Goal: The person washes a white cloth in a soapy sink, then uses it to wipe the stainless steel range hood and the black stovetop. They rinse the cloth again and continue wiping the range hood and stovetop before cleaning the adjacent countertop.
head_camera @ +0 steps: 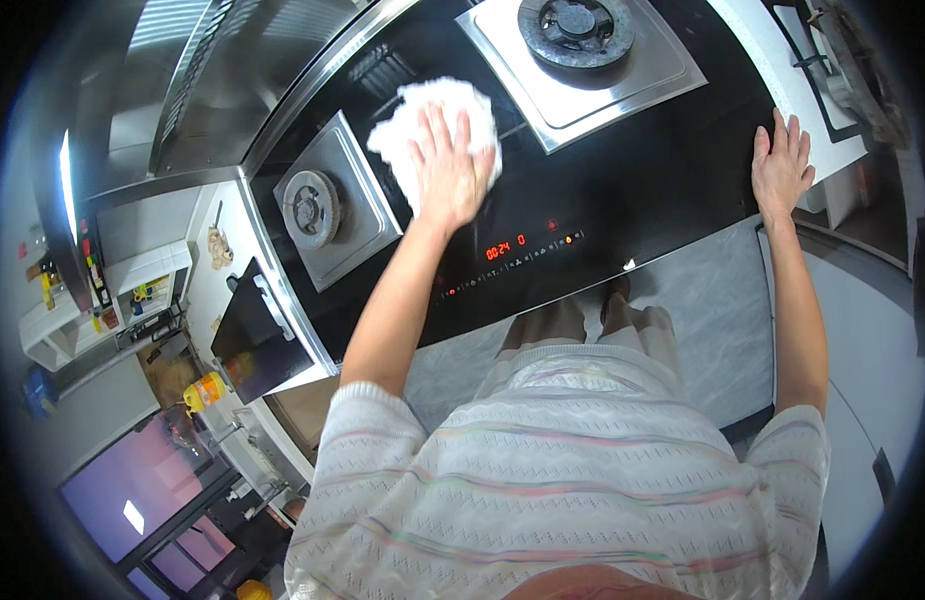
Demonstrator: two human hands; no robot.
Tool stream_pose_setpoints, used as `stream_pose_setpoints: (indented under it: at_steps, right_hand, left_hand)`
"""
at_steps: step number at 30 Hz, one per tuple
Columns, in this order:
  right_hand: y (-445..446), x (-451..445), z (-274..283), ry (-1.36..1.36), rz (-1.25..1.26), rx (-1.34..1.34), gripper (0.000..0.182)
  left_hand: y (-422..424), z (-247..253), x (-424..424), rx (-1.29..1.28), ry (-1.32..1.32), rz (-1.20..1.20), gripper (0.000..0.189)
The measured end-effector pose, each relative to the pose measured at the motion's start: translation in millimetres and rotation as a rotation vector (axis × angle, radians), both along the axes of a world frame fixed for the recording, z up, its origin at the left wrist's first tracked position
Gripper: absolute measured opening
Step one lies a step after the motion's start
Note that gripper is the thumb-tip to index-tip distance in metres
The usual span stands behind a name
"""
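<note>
My left hand holds a crumpled white cloth down against the black glass surface of a gas cooktop, palm down with the fingers spread on top. The cloth lies between two burners in steel trays. Nearer the left side is the smaller-looking burner; the other burner sits toward the top of the view. My right hand rests palm down, with nothing in it, where the cooktop's right end meets a white countertop. Red lit digits glow on the control panel near the front edge.
A steel range hood rises behind the cooktop. At left stand a dark glass-fronted panel, a yellow bottle and a sink. A black rack with metal items is at the upper right. Grey floor lies below the front edge.
</note>
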State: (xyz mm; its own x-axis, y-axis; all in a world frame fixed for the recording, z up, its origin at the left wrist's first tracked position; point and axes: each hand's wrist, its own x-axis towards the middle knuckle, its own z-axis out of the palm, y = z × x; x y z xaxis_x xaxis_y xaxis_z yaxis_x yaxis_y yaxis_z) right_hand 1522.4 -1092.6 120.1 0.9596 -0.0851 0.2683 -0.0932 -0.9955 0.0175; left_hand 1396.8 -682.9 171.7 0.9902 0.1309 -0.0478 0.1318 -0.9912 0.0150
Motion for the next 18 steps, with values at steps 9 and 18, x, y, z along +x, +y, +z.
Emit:
stream_pose_setpoints:
  at_steps: [9,18]
  right_hand:
    - [1.8,1.5,5.7,-0.057,0.071,0.072,0.047]
    - [3.7,5.8,11.1,0.004,0.001,0.067,0.047]
  left_hand:
    - [72.7,-31.0,152.0,-0.027,-0.183,0.045,0.060]
    - [-60.4,0.8,-20.1,-0.020,0.030,-0.141,0.058]
